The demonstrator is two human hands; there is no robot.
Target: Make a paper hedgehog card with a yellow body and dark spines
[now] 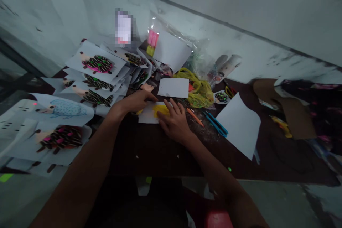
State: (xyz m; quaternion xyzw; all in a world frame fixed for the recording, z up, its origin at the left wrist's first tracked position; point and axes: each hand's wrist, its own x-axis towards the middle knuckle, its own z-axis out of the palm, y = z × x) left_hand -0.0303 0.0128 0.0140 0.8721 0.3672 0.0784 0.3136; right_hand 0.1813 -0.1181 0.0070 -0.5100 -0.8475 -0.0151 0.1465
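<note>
A small white card (146, 117) lies on the dark table in front of me, with a flat yellow patch (160, 109) on it that looks like modelling clay. My right hand (175, 123) rests over the card's right side, fingers apart, its tips touching the yellow patch. At the card's upper left, my left hand (137, 100) reaches in with the index finger stretched along the edge; its other fingers are partly hidden. Another blank white card (173, 88) sits just beyond both hands. Right of my right hand are an orange stick-like tool (195, 117) and blue-handled scissors (216, 123).
Stacked papers with hedgehog figures (97, 65) crowd the left, beside a white power strip (16, 117). A yellow net bag (201, 94) and a clear plastic bag (199, 51) stand behind. White sheets (240, 124) and a yellow cutter-like tool (281, 126) lie right.
</note>
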